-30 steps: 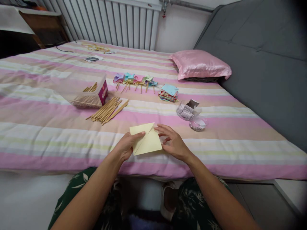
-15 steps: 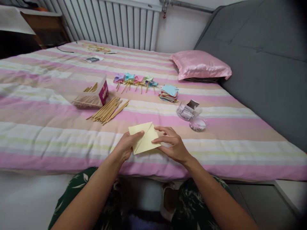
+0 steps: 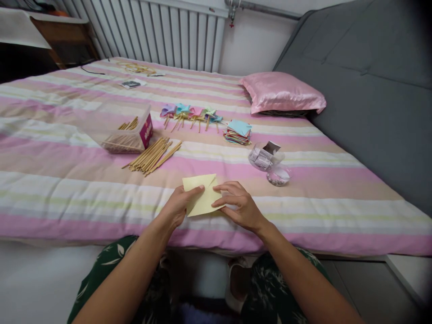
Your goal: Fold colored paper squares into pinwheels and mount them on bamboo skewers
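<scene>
A pale yellow paper square (image 3: 201, 194) with a diagonal fold lies at the near edge of the striped bed (image 3: 67, 180). My left hand (image 3: 177, 207) grips its left edge, thumb on top. My right hand (image 3: 238, 206) lies over its right side, fingers pressing the paper down. Beyond them sit a loose bundle of wooden sticks (image 3: 151, 155), a clear box (image 3: 118, 128) holding more sticks, a row of finished paper pinwheels (image 3: 191, 113), a stack of coloured paper squares (image 3: 238, 131) and a small clear container (image 3: 270, 164) of pins.
A pink satin pillow (image 3: 281, 92) lies at the far right against the grey headboard (image 3: 364, 90). A radiator (image 3: 162, 31) stands behind the bed. Small items (image 3: 131, 83) lie on the far side. My patterned lap (image 3: 111, 265) is below the bed edge.
My right hand has slid left over the yellow paper, covering more of its right half. The left hand keeps its grip on the left edge.
</scene>
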A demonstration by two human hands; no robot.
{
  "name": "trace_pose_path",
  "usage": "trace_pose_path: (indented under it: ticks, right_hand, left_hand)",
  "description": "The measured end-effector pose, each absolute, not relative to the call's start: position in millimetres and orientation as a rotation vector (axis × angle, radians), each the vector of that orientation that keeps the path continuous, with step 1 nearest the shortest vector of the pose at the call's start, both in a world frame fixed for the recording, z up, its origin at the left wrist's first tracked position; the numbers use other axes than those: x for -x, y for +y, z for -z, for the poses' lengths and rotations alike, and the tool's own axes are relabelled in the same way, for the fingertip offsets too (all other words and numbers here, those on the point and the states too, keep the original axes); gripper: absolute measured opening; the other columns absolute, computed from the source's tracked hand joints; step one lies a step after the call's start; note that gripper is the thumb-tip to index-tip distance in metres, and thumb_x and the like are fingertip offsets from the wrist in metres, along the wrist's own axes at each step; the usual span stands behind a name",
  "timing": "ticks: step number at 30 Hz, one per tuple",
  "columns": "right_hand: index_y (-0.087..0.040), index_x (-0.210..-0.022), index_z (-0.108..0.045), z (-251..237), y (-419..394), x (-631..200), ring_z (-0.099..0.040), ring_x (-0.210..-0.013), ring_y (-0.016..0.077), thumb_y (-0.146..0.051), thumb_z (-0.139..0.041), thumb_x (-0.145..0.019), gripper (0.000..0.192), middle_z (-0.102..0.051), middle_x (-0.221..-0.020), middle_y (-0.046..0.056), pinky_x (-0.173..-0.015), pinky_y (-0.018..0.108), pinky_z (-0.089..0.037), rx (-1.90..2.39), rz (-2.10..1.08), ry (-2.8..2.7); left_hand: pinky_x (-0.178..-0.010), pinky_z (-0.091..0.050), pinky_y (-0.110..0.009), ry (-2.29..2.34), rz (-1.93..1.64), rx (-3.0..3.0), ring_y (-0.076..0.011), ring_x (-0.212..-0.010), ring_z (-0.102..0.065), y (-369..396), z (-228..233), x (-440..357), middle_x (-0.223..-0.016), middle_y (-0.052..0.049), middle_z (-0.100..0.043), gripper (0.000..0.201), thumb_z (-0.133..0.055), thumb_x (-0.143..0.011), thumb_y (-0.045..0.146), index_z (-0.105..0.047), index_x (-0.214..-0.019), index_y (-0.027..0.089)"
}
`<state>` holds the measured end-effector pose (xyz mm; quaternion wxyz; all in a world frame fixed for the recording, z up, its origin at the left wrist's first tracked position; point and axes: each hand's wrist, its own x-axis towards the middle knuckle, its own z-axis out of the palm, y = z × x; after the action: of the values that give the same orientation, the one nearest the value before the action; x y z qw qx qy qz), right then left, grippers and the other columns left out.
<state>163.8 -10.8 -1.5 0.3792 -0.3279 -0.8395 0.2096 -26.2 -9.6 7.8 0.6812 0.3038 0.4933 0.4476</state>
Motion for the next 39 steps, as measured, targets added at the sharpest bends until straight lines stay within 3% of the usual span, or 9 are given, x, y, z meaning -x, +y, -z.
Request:
trace_pose_path:
  ticks: [5, 12, 15, 19, 22, 25, 31, 35, 39]
  right_hand:
    - [-0.028, -0.085, -0.072, 6, -9, -165, -0.052, -0.104, 0.0233, -0.014, -0.059, -0.078, 0.020, -0.064, -0.111, 0.006, -0.089, 0.044, -0.044, 0.882, -0.482, -2.151]
    - [-0.028, -0.104, -0.066, 5, -10, -166, -0.051, -0.110, 0.0223, 0.004, -0.045, -0.065, 0.054, -0.061, -0.117, 0.004, -0.094, 0.044, -0.042, 0.921, -0.528, -2.116]
    - [-0.026, -0.101, -0.066, 5, -8, -167, -0.055, -0.104, 0.0221, 0.001, -0.046, -0.067, 0.048, -0.066, -0.106, 0.004, -0.092, 0.042, -0.043, 1.008, -0.580, -1.986]
    - [-0.023, -0.093, -0.068, 5, -8, -165, -0.062, -0.086, 0.0201, -0.021, -0.060, -0.076, 0.019, -0.069, -0.094, 0.006, -0.077, 0.035, -0.049, 1.126, -0.920, -1.690]
    - [-0.019, -0.099, -0.065, 3, -9, -163, -0.064, -0.076, 0.0172, -0.039, -0.060, -0.079, 0.029, -0.069, -0.093, 0.008, -0.070, 0.031, -0.050, 1.060, -1.368, -1.420]
    - [-0.019, -0.104, -0.063, 1, -13, -159, -0.065, -0.079, 0.0165, -0.046, -0.058, -0.080, 0.037, -0.069, -0.096, 0.008, -0.068, 0.028, -0.049, 0.936, -1.696, -1.266]
    - [-0.018, -0.092, -0.066, 6, -17, -149, -0.059, -0.067, 0.0122, -0.039, -0.073, -0.068, 0.033, -0.066, -0.081, 0.002, -0.062, 0.024, -0.048, 0.938, -1.710, -1.123]
    - [-0.017, -0.079, -0.068, 8, -14, -151, -0.052, -0.055, 0.0087, -0.038, -0.077, -0.061, 0.029, -0.064, -0.071, 0.000, -0.052, 0.021, -0.045, 1.020, -1.652, -1.024]
    - [-0.017, -0.073, -0.068, 6, -10, -156, -0.049, -0.053, 0.0076, -0.035, -0.078, -0.060, 0.025, -0.064, -0.068, 0.000, -0.050, 0.020, -0.042, 1.038, -1.596, -0.958]
  left_hand:
    - [-0.061, -0.051, -0.027, 1.068, -1.022, -0.719, -0.0203, -0.067, -0.066, -10, -9, 26, -0.085, -0.012, -0.073, 0.038, -0.078, -0.055, 0.020, -0.068, -0.091, 0.009]
    - [-0.065, -0.051, -0.029, 1.181, -1.115, -0.833, -0.0220, -0.073, -0.067, -7, 0, 28, -0.088, -0.012, -0.073, 0.040, -0.076, -0.058, 0.025, -0.067, -0.094, 0.009]
    - [-0.063, -0.051, -0.029, 1.316, -1.145, -0.935, -0.0230, -0.073, -0.067, -7, 0, 29, -0.084, -0.011, -0.073, 0.033, -0.074, -0.060, 0.026, -0.068, -0.088, 0.010]
    - [-0.077, -0.050, -0.028, 1.564, -1.284, -1.298, -0.0256, -0.097, -0.063, -11, -6, 30, -0.092, -0.005, -0.072, 0.014, -0.067, -0.066, 0.018, -0.072, -0.079, 0.020]
    - [-0.093, -0.044, -0.029, 1.481, -1.404, -1.458, -0.0236, -0.119, -0.051, -17, -11, 28, -0.110, -0.001, -0.068, 0.029, -0.063, -0.069, 0.009, -0.073, -0.088, 0.028]
    - [-0.102, -0.036, -0.033, 1.383, -1.429, -1.522, -0.0239, -0.127, -0.042, -24, -14, 24, -0.115, -0.003, -0.065, 0.027, -0.064, -0.071, 0.010, -0.073, -0.088, 0.029]
    - [-0.105, -0.030, -0.038, 1.280, -1.299, -1.676, -0.0262, -0.131, -0.035, -30, -14, 15, -0.121, -0.005, -0.062, 0.021, -0.068, -0.070, 0.017, -0.072, -0.087, 0.028]
    - [-0.108, -0.023, -0.037, 1.369, -1.437, -1.800, -0.0274, -0.134, -0.029, -29, -12, 15, -0.134, -0.005, -0.051, 0.035, -0.068, -0.069, 0.018, -0.068, -0.103, 0.027]
    - [-0.102, -0.033, -0.034, 1.444, -1.632, -1.452, -0.0280, -0.130, -0.035, -17, -10, 20, -0.144, -0.009, -0.038, 0.073, -0.073, -0.065, 0.026, -0.045, -0.132, 0.023]
